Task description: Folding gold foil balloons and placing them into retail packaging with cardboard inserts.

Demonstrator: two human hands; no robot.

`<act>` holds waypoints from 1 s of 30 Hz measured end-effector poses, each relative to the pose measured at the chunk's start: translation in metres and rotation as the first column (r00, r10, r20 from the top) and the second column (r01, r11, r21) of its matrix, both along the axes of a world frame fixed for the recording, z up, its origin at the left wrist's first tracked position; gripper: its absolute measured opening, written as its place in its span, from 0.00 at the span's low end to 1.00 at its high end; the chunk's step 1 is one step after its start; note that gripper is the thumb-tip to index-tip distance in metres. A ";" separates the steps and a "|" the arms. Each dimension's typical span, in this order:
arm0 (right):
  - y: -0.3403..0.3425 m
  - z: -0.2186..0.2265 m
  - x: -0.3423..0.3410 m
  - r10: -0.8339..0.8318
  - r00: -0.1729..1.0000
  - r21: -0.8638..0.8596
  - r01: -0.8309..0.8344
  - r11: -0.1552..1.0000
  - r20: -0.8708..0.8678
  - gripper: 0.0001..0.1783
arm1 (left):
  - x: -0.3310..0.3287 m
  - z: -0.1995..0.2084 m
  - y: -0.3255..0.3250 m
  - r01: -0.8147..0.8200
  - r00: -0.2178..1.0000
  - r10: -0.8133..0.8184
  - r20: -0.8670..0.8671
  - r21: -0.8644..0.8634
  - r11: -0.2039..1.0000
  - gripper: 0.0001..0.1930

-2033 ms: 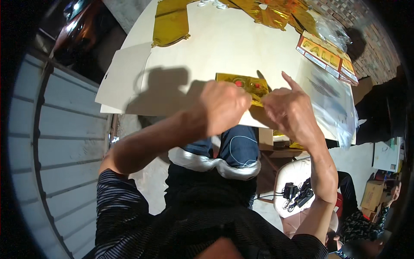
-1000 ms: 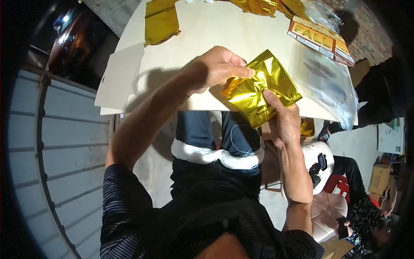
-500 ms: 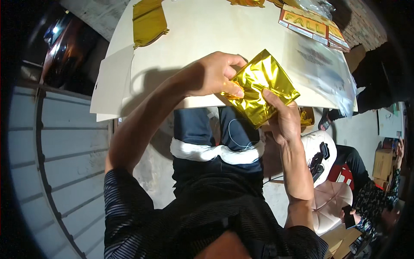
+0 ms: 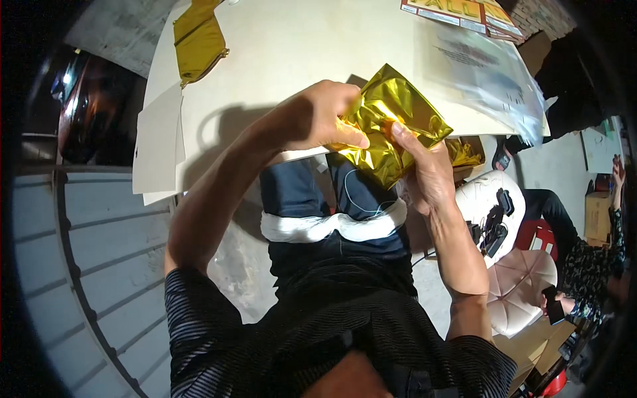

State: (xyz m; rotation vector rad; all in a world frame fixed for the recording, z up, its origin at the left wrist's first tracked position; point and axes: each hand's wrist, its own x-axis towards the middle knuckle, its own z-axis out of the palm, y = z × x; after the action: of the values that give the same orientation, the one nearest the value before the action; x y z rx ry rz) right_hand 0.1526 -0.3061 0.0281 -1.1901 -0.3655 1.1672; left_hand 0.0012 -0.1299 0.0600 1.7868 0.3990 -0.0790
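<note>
Both my hands hold a shiny, folded square piece of gold foil above the table's near edge. My left hand pinches its left side, thumb on top, and the foil there is crumpled. My right hand grips the lower right edge with its thumb pressed on the upper face; the other fingers are hidden underneath. A flat, darker gold foil piece with a small tab lies at the far left of the table.
White sheets overhang the left edge. Clear plastic bags and a printed package lie at right. A carton of gold pieces stands below, near a stool with black devices. Another person's hand holds a phone.
The view has shifted a little, so the table items sit higher and further left. My hands still hold the foil, and its surface creases differently under my right thumb.
</note>
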 end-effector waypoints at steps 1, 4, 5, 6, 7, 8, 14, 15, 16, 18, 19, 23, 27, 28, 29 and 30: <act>0.000 -0.004 0.000 -0.003 1.000 -0.001 0.003 1.000 -0.002 0.27 | 0.001 -0.002 -0.001 0.015 1.000 -0.016 0.014 0.036 0.999 0.28; -0.002 -0.011 0.002 -0.033 0.999 0.008 0.033 0.999 0.009 0.25 | 0.005 -0.002 -0.005 0.027 0.999 -0.028 0.021 0.037 0.999 0.28; -0.002 -0.011 0.002 -0.043 0.999 0.006 0.043 0.999 0.003 0.23 | 0.004 -0.002 -0.006 0.017 1.000 -0.017 0.015 0.007 1.000 0.28; -0.003 -0.010 0.001 -0.052 0.999 0.003 0.052 0.999 -0.003 0.22 | 0.002 -0.004 -0.006 0.015 1.000 -0.015 0.011 0.006 1.000 0.28; -0.003 -0.008 0.000 -0.049 0.999 0.003 0.049 0.999 -0.007 0.22 | 0.000 -0.007 -0.007 0.017 0.998 -0.016 0.059 -0.020 1.000 0.29; -0.003 -0.005 -0.001 -0.074 0.997 0.030 0.074 0.997 0.002 0.21 | 0.000 -0.005 -0.009 0.025 0.994 -0.019 0.109 -0.047 0.999 0.29; -0.004 -0.004 0.005 -0.072 0.997 0.058 0.071 0.996 0.022 0.22 | -0.004 0.012 -0.012 -0.006 0.996 0.002 -0.088 -0.049 0.999 0.28; -0.005 -0.006 0.007 -0.059 0.998 0.054 0.059 0.997 -0.002 0.23 | -0.004 0.013 -0.012 -0.009 0.996 0.005 -0.086 -0.048 0.999 0.28; -0.005 -0.007 0.007 -0.046 0.999 0.051 0.047 0.998 -0.025 0.23 | -0.004 0.014 -0.012 -0.001 0.995 -0.002 -0.098 -0.029 1.000 0.28; -0.004 -0.006 0.003 -0.048 0.998 0.058 0.050 0.997 -0.032 0.24 | -0.007 0.015 -0.010 -0.005 0.994 0.005 -0.112 -0.004 1.000 0.28; -0.003 -0.005 0.001 -0.057 0.998 0.062 0.059 0.996 -0.040 0.24 | -0.008 0.014 -0.010 0.006 0.994 -0.005 -0.105 0.003 1.000 0.28; -0.003 -0.005 0.000 -0.044 0.999 0.031 0.044 0.999 0.004 0.25 | -0.016 0.019 -0.010 -0.037 0.995 0.034 -0.094 -0.035 0.999 0.29; -0.001 -0.003 0.000 -0.069 0.997 0.108 0.066 0.992 0.021 0.29 | -0.035 0.021 -0.005 -0.159 0.984 0.153 -0.087 -0.068 0.985 0.30; 0.000 -0.005 -0.001 -0.063 0.998 0.102 0.060 0.993 0.022 0.29 | -0.039 0.019 -0.004 -0.164 0.984 0.156 -0.088 -0.098 0.982 0.29; 0.000 -0.005 -0.002 -0.067 0.997 0.090 0.064 0.994 0.029 0.30 | -0.040 0.016 -0.003 -0.159 0.985 0.148 -0.084 -0.133 0.978 0.29; 0.003 -0.004 -0.004 -0.049 0.998 0.089 0.046 0.995 0.033 0.30 | -0.042 0.015 -0.001 -0.146 0.987 0.136 -0.084 -0.131 0.980 0.30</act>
State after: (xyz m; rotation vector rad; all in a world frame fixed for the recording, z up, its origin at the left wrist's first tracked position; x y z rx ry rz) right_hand 0.1489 -0.3033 0.0241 -1.1374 -0.4095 1.0791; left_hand -0.0409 -0.1309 0.0748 1.6191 0.5607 -0.0716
